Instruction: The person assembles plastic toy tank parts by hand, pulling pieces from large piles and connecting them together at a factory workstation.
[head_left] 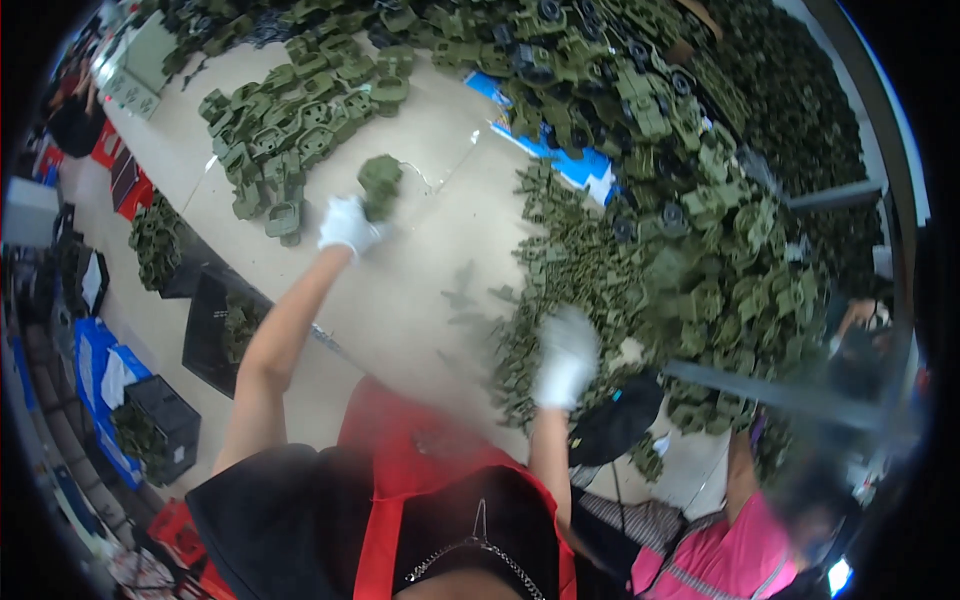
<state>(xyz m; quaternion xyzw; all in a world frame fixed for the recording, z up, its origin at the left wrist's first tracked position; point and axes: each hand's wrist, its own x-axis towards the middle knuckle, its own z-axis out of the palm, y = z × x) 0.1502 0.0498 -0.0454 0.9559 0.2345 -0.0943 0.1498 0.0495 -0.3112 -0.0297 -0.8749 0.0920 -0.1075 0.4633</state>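
Observation:
My left hand (350,228), in a white glove, has its fingers closed on the lower end of an olive-green plastic toy vehicle body (380,180) above the pale table. The body's outline is slightly blurred. My right hand (566,360), also gloved in white, is at the near edge of a spread heap of small green plastic parts (560,260). Motion smears its fingers, so their pose and anything in them cannot be made out. A few small green pieces (462,290) show as blurs on the table left of that heap.
Rows of green toy vehicle bodies (300,115) lie beyond my left hand. Large piles of green parts (740,290) fill the right side, near a grey metal bar (770,390). Black bins (160,430) stand at left. A person in pink (720,550) is at lower right.

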